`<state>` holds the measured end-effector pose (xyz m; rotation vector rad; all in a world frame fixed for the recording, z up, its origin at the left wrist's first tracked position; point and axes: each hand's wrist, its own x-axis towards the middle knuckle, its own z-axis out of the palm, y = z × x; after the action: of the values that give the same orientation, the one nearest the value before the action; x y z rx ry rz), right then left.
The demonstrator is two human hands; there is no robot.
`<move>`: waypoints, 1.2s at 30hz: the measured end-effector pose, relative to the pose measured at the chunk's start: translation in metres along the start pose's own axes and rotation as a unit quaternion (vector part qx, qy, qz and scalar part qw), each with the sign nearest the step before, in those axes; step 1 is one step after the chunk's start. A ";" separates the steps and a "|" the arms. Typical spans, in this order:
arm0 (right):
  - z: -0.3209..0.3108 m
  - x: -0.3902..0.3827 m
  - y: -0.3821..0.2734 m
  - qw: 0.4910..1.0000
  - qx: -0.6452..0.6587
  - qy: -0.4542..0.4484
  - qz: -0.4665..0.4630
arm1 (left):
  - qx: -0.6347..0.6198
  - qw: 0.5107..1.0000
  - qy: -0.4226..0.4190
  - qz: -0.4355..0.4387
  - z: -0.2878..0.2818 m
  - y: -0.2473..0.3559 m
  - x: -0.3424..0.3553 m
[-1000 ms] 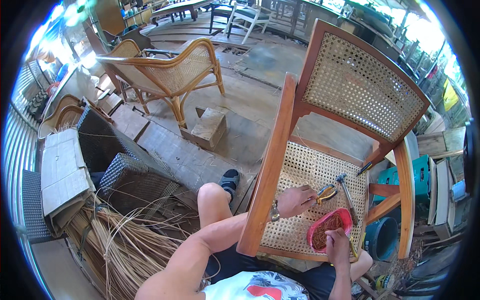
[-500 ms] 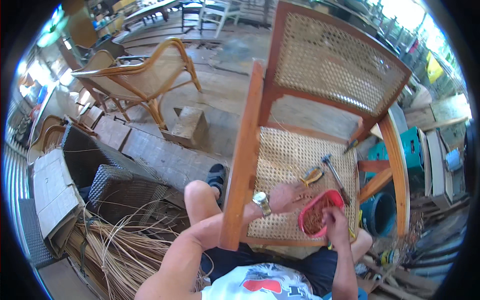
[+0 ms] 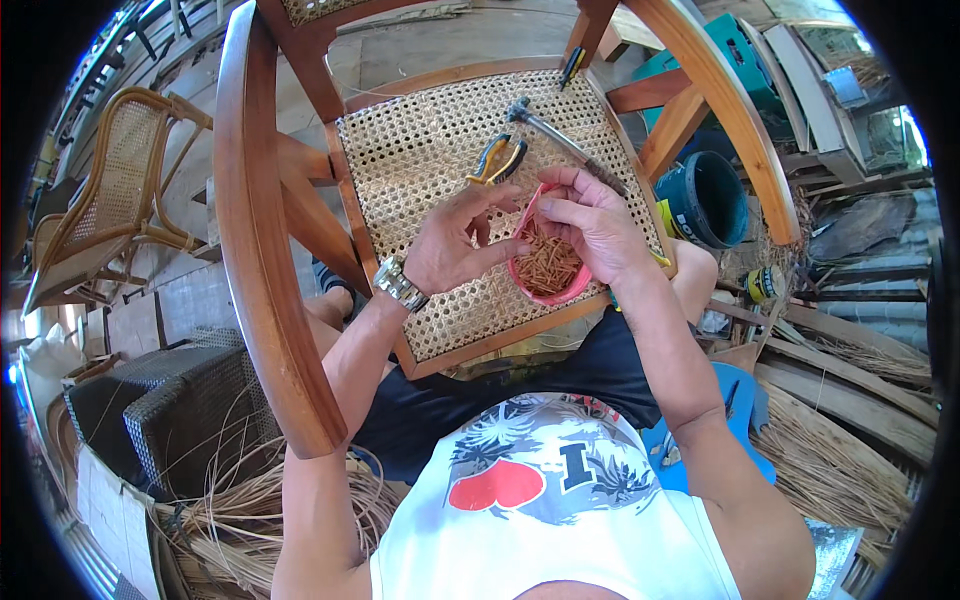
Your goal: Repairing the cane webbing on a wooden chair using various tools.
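Note:
A red oval container (image 3: 549,297) of short brown sticks (image 3: 548,262) rests on the woven cane seat (image 3: 400,190) of a wooden armchair. At its left side is my left hand (image 3: 462,238), fingers curved but apart, thumb reaching to the rim; I see nothing held in it. My right hand (image 3: 597,228) leans over the right side of the container, thumb and forefinger pinched at the far rim. What lies in that pinch is too small to make out. Yellow-and-black pliers (image 3: 497,160) and a hammer (image 3: 560,140) lie just beyond my hands.
The chair's wooden arms (image 3: 255,220) flank the seat. Another dark-handled tool (image 3: 572,66) sits at its far right corner. A dark bucket (image 3: 703,200) stands to the right. Cane strands (image 3: 240,530) and a dark woven piece (image 3: 190,410) are at lower left, a rattan chair (image 3: 115,190) farther left.
My view has tipped down and shifted. My left hand has lifted off the seat and come to the container's rim. My right hand has moved from inside the container to its far rim.

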<state>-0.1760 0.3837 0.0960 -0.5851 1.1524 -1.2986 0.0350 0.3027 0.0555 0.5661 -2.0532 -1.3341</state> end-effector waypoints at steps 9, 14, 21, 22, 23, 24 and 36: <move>0.015 0.004 0.011 1.000 -0.020 -0.012 0.017 | 0.021 1.000 0.004 0.018 -0.001 -0.009 0.006; 0.015 0.007 0.015 0.999 -0.045 -0.004 0.011 | 0.012 0.999 0.020 0.029 0.001 -0.010 0.006; 0.009 0.006 0.018 0.996 -0.080 -0.046 -0.006 | 0.007 0.988 0.023 0.150 0.001 -0.018 0.009; 0.006 0.005 0.016 0.996 -0.041 -0.071 0.019 | 0.017 0.989 0.016 0.147 0.001 -0.019 0.009; 0.004 0.004 0.013 0.995 0.001 -0.095 0.042 | 0.011 0.990 0.012 0.142 0.001 -0.019 0.008; 0.002 0.002 0.010 0.993 0.026 -0.100 0.053 | -0.008 0.992 0.003 0.125 0.002 -0.020 0.008; -0.010 0.000 0.000 0.985 -0.144 -0.078 0.056 | 0.039 0.997 -0.019 0.069 0.004 -0.014 0.002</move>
<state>-0.1849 0.3861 0.0925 -0.8069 1.2317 -0.9786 0.0314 0.2982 0.0417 0.4260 -2.1414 -1.1970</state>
